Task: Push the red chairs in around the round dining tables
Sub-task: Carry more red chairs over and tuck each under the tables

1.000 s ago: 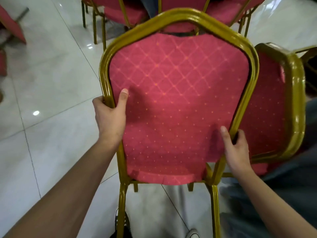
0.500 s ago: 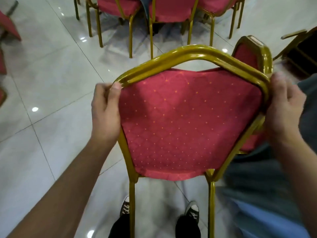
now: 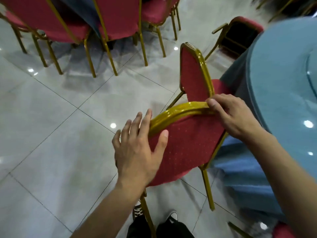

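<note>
A red chair [image 3: 187, 146] with a gold frame stands right in front of me, its back toward me, next to the round table with a blue cloth [image 3: 281, 93] at the right. My right hand [image 3: 235, 115] is shut on the right end of the chair's top rail. My left hand [image 3: 137, 148] lies flat with fingers spread against the left side of the backrest, the thumb on the red fabric. A second red chair [image 3: 193, 74] stands just beyond, its seat tucked under the blue cloth.
Several red chairs [image 3: 118, 19] stand around another table at the top left, gold legs on the glossy tiled floor [image 3: 56, 131]. A further chair [image 3: 240, 33] sits at the top right. My black shoes [image 3: 154, 224] show below the chair.
The chair has come down and swung right toward the blue table. My left hand has let go of the frame and spread flat; my right hand still holds the top rail.
</note>
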`<state>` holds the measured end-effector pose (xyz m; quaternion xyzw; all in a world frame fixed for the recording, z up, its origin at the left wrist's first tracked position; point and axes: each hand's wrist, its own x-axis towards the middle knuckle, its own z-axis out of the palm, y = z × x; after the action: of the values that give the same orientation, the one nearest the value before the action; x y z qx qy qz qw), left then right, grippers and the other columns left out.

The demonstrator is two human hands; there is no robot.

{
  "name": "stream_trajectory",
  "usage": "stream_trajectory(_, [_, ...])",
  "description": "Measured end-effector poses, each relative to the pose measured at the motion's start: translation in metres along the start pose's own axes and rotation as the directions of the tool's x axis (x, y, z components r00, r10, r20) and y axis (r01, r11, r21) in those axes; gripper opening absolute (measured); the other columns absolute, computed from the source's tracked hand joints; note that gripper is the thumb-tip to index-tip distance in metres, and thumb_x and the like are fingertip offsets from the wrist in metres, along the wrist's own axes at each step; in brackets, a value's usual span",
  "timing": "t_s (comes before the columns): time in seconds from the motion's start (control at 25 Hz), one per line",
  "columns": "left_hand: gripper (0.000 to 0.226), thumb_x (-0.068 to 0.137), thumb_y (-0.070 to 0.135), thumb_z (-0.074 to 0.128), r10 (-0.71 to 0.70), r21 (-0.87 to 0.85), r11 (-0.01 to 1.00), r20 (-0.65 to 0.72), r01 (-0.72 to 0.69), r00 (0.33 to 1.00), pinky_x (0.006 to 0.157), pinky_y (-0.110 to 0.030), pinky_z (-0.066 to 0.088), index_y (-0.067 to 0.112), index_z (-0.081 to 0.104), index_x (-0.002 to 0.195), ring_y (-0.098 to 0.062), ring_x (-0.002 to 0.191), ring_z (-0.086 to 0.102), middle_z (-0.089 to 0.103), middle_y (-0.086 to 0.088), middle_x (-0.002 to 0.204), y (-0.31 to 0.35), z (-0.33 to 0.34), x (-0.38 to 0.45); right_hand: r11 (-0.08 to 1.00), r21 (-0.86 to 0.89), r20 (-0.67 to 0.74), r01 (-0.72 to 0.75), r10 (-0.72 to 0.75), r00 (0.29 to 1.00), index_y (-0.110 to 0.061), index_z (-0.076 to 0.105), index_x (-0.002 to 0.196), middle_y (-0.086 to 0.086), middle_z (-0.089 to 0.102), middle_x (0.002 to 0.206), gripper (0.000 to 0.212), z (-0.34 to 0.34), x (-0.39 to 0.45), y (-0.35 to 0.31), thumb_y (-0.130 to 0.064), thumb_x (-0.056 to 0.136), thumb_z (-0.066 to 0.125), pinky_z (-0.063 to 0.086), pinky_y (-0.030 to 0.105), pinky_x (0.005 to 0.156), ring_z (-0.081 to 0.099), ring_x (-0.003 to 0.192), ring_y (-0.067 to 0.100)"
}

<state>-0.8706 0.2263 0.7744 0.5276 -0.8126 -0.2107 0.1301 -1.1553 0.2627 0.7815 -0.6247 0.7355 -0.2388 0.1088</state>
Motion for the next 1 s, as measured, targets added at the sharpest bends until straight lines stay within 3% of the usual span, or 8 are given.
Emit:
stream_trajectory(0.04, [0.071, 0.095, 0.076, 0.007, -0.031, -0.003, 1.000, -0.016, 0.031, 0.999, 0.121, -0.058, 0.018, 0.044, 0.012, 0.158, -0.022, 0.153, 0.020, 0.019, 0.006, 0.168, 0.005, 0.004, -0.015, 1.000, 0.001, 0.042, -0.026, 0.026, 0.999, -0.026, 0.064, 0.085, -0.011, 0.062, 0.077, 0.072, -0.002, -0.005, 0.001, -0.078, 0.096, 0.016, 0.037, 0.037, 0.073, 0.057, 0.079, 0.019])
stream_trajectory(0.12, [0.070, 0.095, 0.074, 0.005, -0.048, -0.018, 0.999, -0.037, 0.048, 0.998, 0.122, -0.060, 0.013, 0.046, 0.007, 0.159, -0.023, 0.156, 0.010, 0.006, 0.009, 0.170, 0.015, 0.009, -0.041, 0.998, -0.015, 0.110, -0.053, 0.055, 0.992, -0.022, 0.070, 0.091, -0.004, 0.064, 0.081, 0.085, -0.005, -0.024, 0.003, -0.079, 0.094, 0.008, 0.042, 0.041, 0.078, 0.057, 0.081, 0.018])
stream_trajectory(0.24, [0.070, 0.094, 0.076, 0.004, -0.042, -0.070, 0.997, -0.039, 0.039, 0.998, 0.122, -0.058, 0.012, 0.048, 0.007, 0.158, -0.018, 0.156, 0.008, 0.011, 0.013, 0.169, 0.023, 0.014, -0.070, 1.000, 0.001, 0.108, -0.020, 0.020, 0.994, -0.029, 0.069, 0.106, -0.007, 0.064, 0.090, 0.071, -0.008, -0.065, 0.006, -0.076, 0.096, 0.017, 0.047, 0.046, 0.081, 0.057, 0.087, 0.015])
stream_trajectory(0.4, [0.072, 0.093, 0.076, -0.003, -0.105, -0.113, 0.989, -0.086, 0.095, 0.991, 0.123, -0.056, 0.006, 0.048, 0.014, 0.158, -0.012, 0.156, 0.006, 0.015, 0.016, 0.167, 0.035, 0.023, -0.104, 0.998, 0.064, 0.046, -0.029, 0.026, 0.999, -0.034, 0.071, 0.105, -0.009, 0.065, 0.086, 0.068, -0.010, -0.120, 0.004, -0.083, 0.090, 0.026, 0.048, 0.045, 0.078, 0.059, 0.083, 0.014])
stream_trajectory(0.52, [0.079, 0.092, 0.076, -0.004, -0.124, -0.142, 0.984, -0.108, 0.108, 0.986, 0.122, -0.057, 0.014, 0.043, 0.025, 0.157, -0.015, 0.155, 0.013, 0.023, 0.014, 0.165, 0.029, 0.028, -0.113, 0.999, 0.052, -0.031, -0.009, 0.010, 0.999, -0.030, 0.072, 0.109, -0.010, 0.068, 0.093, 0.065, 0.001, -0.176, -0.003, -0.082, 0.088, 0.038, 0.047, 0.042, 0.080, 0.062, 0.088, 0.014])
stream_trajectory(0.64, [0.080, 0.092, 0.076, -0.002, -0.086, -0.125, 0.989, -0.074, 0.077, 0.994, 0.122, -0.055, 0.016, 0.041, 0.028, 0.157, -0.015, 0.155, 0.013, 0.023, 0.013, 0.165, 0.008, 0.037, -0.116, 0.999, 0.014, -0.144, 0.032, -0.030, 0.989, -0.018, 0.073, 0.101, -0.005, 0.067, 0.089, 0.059, 0.030, -0.227, -0.014, -0.071, 0.091, 0.050, 0.052, 0.039, 0.077, 0.064, 0.081, 0.018])
stream_trajectory(0.76, [0.077, 0.092, 0.076, -0.003, -0.044, -0.090, 0.995, 0.014, 0.046, 0.999, 0.124, -0.054, 0.010, 0.043, 0.021, 0.158, -0.012, 0.156, 0.007, 0.016, 0.014, 0.167, -0.014, 0.053, -0.122, 0.999, 0.009, -0.207, 0.046, -0.043, 0.977, -0.014, 0.072, 0.091, -0.005, 0.062, 0.079, 0.054, 0.068, -0.269, -0.027, -0.065, 0.095, 0.053, 0.046, 0.026, 0.083, 0.062, 0.074, 0.015])
stream_trajectory(1.0, [0.067, 0.096, 0.072, -0.001, 0.101, -0.064, 0.994, 0.139, -0.092, 0.985, 0.125, -0.053, 0.007, 0.048, 0.016, 0.157, -0.011, 0.156, 0.006, 0.017, 0.015, 0.166, -0.036, 0.085, -0.129, 0.999, -0.034, -0.204, -0.030, 0.023, 0.979, -0.015, 0.073, 0.100, -0.007, 0.068, 0.090, 0.049, 0.105, -0.320, -0.026, -0.061, 0.097, 0.058, 0.053, 0.027, 0.085, 0.067, 0.082, 0.012])
